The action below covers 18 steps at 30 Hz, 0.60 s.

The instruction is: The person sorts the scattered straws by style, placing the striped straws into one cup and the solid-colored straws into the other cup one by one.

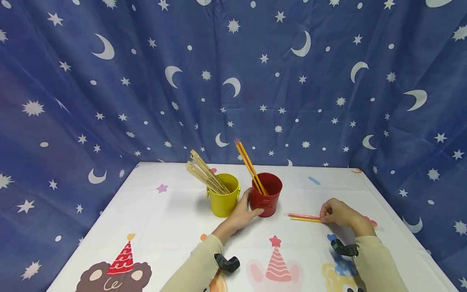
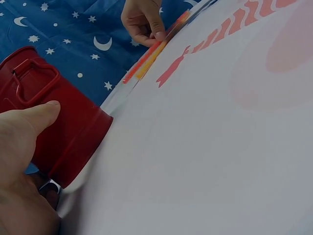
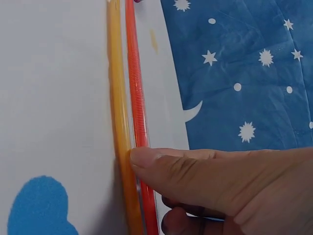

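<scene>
My left hand point(image 1: 238, 215) grips the red bucket point(image 1: 265, 206) from its left side, with the thumb across the front below the wire handle point(image 2: 36, 81). Upright on the table, this bucket holds several yellow and red straws point(image 1: 249, 164) leaning left. To its right, a red straw point(image 3: 138, 98) and a yellow straw point(image 3: 120, 107) lie side by side in clear wrapping. My right hand point(image 1: 339, 213) pinches the red straw near its right part. Its thumb crosses the red straw and its tip reaches the yellow one; the other fingertips are partly hidden.
A yellow bucket point(image 1: 223, 206) stands just left of the red one, with several paper-wrapped chopsticks point(image 1: 204, 173) leaning left in it. The white table cover point(image 1: 168, 219) has printed party figures. A blue star-and-moon curtain point(image 1: 219, 52) hangs behind the table and along both sides.
</scene>
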Tool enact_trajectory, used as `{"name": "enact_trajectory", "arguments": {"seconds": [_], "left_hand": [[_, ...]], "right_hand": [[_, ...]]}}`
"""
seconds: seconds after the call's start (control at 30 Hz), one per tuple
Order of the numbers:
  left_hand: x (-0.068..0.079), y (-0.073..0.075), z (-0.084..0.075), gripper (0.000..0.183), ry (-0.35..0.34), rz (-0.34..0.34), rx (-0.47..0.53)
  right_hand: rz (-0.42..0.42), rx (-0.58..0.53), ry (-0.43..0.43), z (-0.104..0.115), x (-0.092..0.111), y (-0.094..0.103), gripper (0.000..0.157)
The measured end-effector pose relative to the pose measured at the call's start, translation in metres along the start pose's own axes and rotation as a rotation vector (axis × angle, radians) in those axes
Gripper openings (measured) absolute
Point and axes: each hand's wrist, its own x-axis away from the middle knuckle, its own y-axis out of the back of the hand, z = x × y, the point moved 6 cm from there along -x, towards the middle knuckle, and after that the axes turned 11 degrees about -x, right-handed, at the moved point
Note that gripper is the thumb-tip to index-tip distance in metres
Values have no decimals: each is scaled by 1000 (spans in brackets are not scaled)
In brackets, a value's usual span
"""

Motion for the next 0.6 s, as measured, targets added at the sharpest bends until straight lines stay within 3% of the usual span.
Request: {"name": "enact_trajectory", "arguments": {"seconds": [0.27, 0.6], "left_hand": [[-2, -1, 0, 84, -5, 12, -15], [-3, 2, 0, 84, 5, 5, -15]], "right_hand": [[-55, 31, 11, 11, 5, 9, 5], [-205, 80, 184, 33, 1, 21, 10]]}}
